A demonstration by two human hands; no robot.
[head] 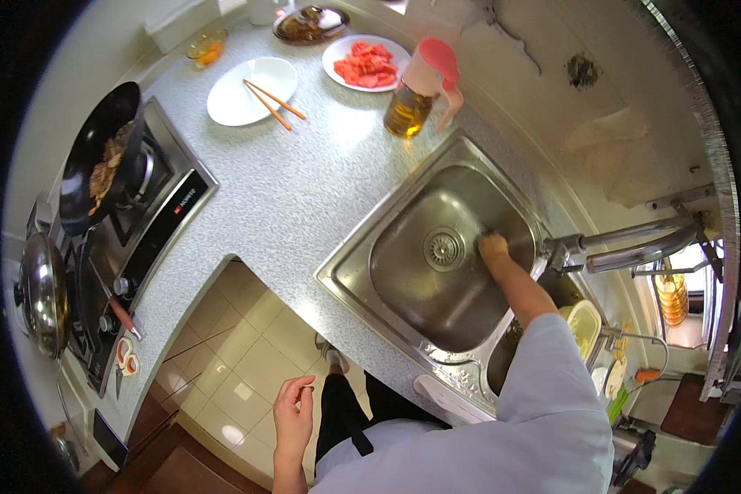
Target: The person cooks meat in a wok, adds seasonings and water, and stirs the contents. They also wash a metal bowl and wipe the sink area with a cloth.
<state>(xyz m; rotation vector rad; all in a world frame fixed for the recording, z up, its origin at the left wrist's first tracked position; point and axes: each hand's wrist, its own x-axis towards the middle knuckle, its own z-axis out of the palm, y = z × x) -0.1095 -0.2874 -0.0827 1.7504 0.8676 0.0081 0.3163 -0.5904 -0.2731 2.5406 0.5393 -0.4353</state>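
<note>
My right hand (494,246) reaches into the steel sink basin (407,290), just right of the drain strainer (443,248). Its fingers point down to the basin floor. A dark patch shows at the fingertips, and I cannot tell whether they hold something. My left hand (294,404) hangs in front of my body over the tiled floor, loosely curled, with no object visible in it. The faucet (639,247) extends from the sink's right side. A second, smaller basin (503,358) is partly hidden behind my right arm and holds a pale yellow-green tub (581,330).
A wok (102,160) with browned food sits on the gas stove (182,197). A knife (122,315) and scissors (125,358) lie near the stove. Chopsticks (275,105) rest on a white plate (228,102). An oil jug (410,111) stands beside a plate (330,58) of cut tomatoes.
</note>
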